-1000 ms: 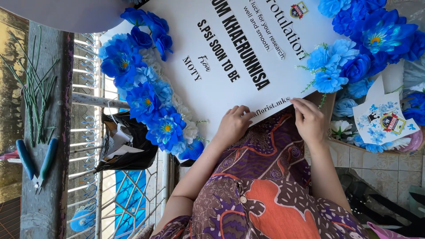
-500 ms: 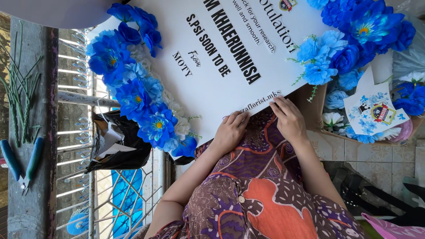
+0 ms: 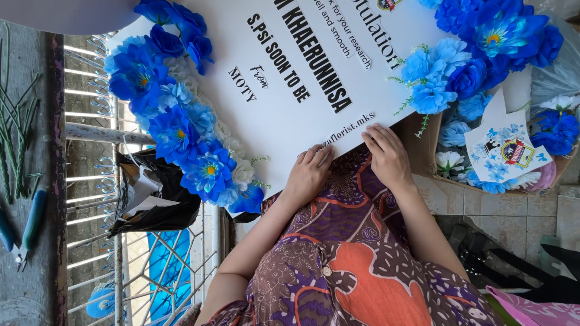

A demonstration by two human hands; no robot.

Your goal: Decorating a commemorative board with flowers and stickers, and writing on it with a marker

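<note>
A large white board with black printed lettering rests against my lap, tilted in the view. Blue and white fabric flowers line its left side, and another blue flower cluster sits at its right. My left hand lies on the board's near edge with the fingers curled over it. My right hand presses flat on the same edge, a short way to the right. My patterned purple and orange dress fills the bottom.
A cardboard box with loose blue and white flowers and a printed card stands at the right on a tiled floor. A black plastic bag hangs by a white metal fence. Pliers and green stems lie at the left.
The board and flowers have slid a little left in the view. My right hand has shifted along the board's edge towards my left hand. Both hands stay on the edge.
</note>
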